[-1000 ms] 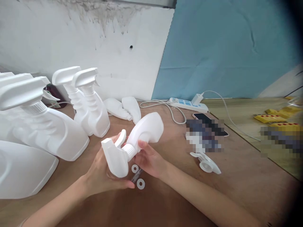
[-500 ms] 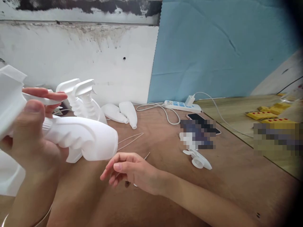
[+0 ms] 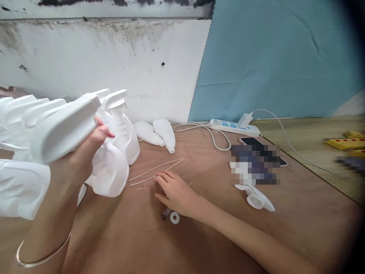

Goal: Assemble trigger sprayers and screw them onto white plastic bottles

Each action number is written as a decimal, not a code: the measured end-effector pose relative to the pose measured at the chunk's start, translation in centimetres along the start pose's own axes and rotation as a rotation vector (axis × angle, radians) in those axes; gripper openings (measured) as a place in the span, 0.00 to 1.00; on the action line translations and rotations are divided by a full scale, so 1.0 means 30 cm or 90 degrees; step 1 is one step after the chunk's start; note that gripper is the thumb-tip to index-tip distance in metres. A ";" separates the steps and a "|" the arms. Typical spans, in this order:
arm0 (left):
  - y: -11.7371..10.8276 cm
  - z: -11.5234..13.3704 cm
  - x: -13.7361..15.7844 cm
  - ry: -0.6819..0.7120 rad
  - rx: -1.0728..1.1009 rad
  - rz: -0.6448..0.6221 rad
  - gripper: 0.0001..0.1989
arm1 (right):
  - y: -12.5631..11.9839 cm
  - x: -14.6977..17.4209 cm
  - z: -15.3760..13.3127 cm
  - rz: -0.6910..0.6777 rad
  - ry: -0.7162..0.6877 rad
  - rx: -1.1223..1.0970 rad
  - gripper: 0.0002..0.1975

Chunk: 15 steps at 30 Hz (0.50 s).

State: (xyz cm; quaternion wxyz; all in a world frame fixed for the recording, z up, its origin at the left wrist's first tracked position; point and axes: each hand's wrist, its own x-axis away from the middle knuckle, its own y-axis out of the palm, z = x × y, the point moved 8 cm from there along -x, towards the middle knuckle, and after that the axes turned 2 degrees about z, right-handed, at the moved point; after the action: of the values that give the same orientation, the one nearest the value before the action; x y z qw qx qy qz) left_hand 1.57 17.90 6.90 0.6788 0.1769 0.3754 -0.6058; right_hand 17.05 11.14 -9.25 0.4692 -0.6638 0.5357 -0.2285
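My left hand [image 3: 82,152] is closed around the neck of a white spray bottle [image 3: 111,171], its trigger head [image 3: 68,129] tilted up toward me. The bottle body points away, above or against the table; which one I cannot tell. Over the table's middle, my right hand [image 3: 179,194] has its fingers stretched out, holding nothing visible. Its fingertips reach the end of two thin white tubes [image 3: 156,171] lying side by side. Beneath that hand lies a slim tool with a dark end [image 3: 166,214], mostly hidden. Close to it is a flat white washer [image 3: 175,217].
Several white spray bottles [image 3: 124,129] stand at the left. Two bare white bottles [image 3: 164,133] lie near the wall. A power strip [image 3: 235,128] with a charger, a phone [image 3: 255,146] and a loose white sprayer head [image 3: 259,199] are on the right.
My left hand and the spray bottle have swung right and turned, putting the trigger head's back toward me. My right hand has turned palm down and moved slightly right. The view has shifted left.
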 end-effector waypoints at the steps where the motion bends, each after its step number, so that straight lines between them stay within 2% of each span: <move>1: 0.005 0.003 -0.001 -0.013 0.023 -0.007 0.05 | 0.007 -0.005 0.014 0.013 -0.015 0.018 0.16; 4: 0.020 0.008 -0.003 -0.046 0.073 -0.018 0.06 | 0.029 -0.016 0.076 0.018 -0.021 0.052 0.23; 7: 0.013 0.015 -0.009 -0.030 0.068 0.002 0.07 | 0.048 -0.021 0.141 -0.021 0.001 0.065 0.26; 11: 0.000 0.013 -0.018 -0.034 -0.013 -0.029 0.08 | 0.052 -0.023 0.191 -0.047 0.028 0.059 0.24; 15: -0.003 -0.007 -0.019 -0.066 -0.103 -0.099 0.12 | 0.034 -0.034 0.206 -0.016 0.022 0.043 0.19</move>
State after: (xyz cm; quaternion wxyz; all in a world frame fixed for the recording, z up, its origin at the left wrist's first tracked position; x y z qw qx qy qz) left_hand 1.44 18.43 7.20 0.6602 0.0605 0.4003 -0.6327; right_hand 21.19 14.43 -12.74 0.4793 -0.6501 0.5271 -0.2641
